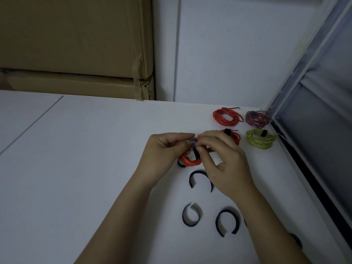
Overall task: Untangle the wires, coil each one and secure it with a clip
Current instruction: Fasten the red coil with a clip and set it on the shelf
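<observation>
Strapping an orange coil

The orange coil (190, 161) sits pinched between left hand (163, 153) and right hand (221, 155), whose fingers wrap a black clip (196, 152) round it. Beyond the right hand, four coils (259, 139) lie finished; spare clips (227, 221) wait on the worktop (85, 168) below.

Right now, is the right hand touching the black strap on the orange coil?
Touching. The head view shows the right hand pinching the black strap wrapped round the orange coil, thumb pressed on it; the left hand grips the coil.
</observation>
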`<control>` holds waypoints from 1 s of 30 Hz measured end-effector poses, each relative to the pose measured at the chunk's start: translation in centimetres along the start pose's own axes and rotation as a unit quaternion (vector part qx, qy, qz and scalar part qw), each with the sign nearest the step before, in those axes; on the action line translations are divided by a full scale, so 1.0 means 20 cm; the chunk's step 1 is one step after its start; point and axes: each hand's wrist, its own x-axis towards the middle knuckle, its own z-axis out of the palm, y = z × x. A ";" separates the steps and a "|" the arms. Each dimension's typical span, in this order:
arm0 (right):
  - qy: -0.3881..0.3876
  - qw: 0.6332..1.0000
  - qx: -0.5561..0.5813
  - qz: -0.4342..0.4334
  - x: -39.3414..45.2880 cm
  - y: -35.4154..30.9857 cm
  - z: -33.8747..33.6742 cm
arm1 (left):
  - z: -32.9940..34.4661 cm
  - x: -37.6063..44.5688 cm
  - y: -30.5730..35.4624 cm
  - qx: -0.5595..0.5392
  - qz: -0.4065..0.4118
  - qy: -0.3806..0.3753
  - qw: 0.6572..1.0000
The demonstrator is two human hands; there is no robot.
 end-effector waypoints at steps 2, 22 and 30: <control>-0.015 1.000 0.004 -0.003 0.00 0.00 -0.02 | -0.01 0.00 0.00 0.004 0.010 -0.007 1.000; -0.021 1.000 -0.017 -0.006 0.00 0.00 -0.02 | -0.01 0.01 0.00 -0.033 -0.065 -0.031 0.997; -0.009 0.999 -0.018 -0.028 0.00 0.00 -0.02 | 0.00 0.01 0.00 -0.013 -0.040 -0.002 0.999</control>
